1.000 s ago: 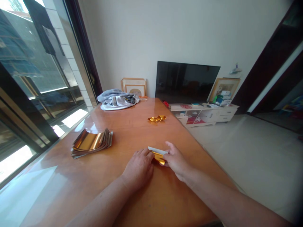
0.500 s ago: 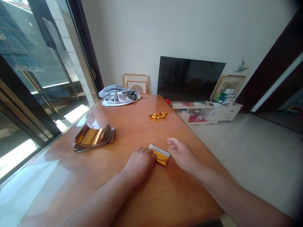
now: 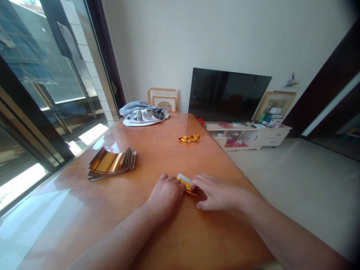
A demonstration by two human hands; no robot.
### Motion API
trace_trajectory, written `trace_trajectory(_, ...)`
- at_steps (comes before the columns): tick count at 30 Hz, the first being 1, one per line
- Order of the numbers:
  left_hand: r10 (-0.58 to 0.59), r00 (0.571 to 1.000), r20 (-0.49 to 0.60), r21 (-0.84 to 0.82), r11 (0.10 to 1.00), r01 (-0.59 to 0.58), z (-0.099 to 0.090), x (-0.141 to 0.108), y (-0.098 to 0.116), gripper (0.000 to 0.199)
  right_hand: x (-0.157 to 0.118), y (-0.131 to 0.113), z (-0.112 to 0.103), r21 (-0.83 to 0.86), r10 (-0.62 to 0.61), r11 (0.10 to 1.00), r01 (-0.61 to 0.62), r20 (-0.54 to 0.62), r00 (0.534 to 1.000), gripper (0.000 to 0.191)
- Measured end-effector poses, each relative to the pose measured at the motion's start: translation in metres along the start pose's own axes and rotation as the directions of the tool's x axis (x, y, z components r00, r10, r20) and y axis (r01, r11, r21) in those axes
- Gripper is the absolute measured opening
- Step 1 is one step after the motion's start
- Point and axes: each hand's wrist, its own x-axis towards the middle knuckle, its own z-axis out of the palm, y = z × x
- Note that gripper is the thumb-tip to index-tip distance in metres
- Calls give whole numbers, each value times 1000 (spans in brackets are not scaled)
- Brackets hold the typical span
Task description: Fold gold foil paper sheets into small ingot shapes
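Note:
A small folded sheet of gold foil paper point(image 3: 185, 180) lies on the wooden table, a pale strip showing along its far edge. My left hand point(image 3: 168, 191) is closed on its left end, fingers bent and pressed down. At the other end, the curled fingers of my right hand point(image 3: 215, 192) rest on the foil paper and cover it there, while the thumb sits lower, apart from them. Farther up the table is a shaped gold foil piece point(image 3: 190, 138), pinched in the middle. To the left lies a stack of gold foil sheets point(image 3: 111, 163), curving up at the ends.
Grey cloth point(image 3: 144, 114) is heaped at the far end of the wooden table point(image 3: 157, 157). Beyond the table stand a television point(image 3: 230, 95) and a low white cabinet point(image 3: 253, 137). A glass door point(image 3: 56, 86) is on the left.
My right hand has come down and left onto the foil paper, covering its right end. My left hand stays on the other end. The view has shifted slightly.

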Motion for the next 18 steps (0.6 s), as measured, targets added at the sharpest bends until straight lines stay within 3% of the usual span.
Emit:
trace_trajectory(3,-19,1000,17,-11,1000,19,-2,-1,1,24,6,5,-1,-6,-24,1000,24,-2,1000,14)
trace_trajectory(9,-24,997,76,-24,999,26,-8,-4,4,26,16,25,2,112,-100,989,94,45,994,23)
trace_trajectory(18,-71,996,45,-153,985,77,-10,-6,3,25,14,43,11,292,-56,955,47,23,998,19)
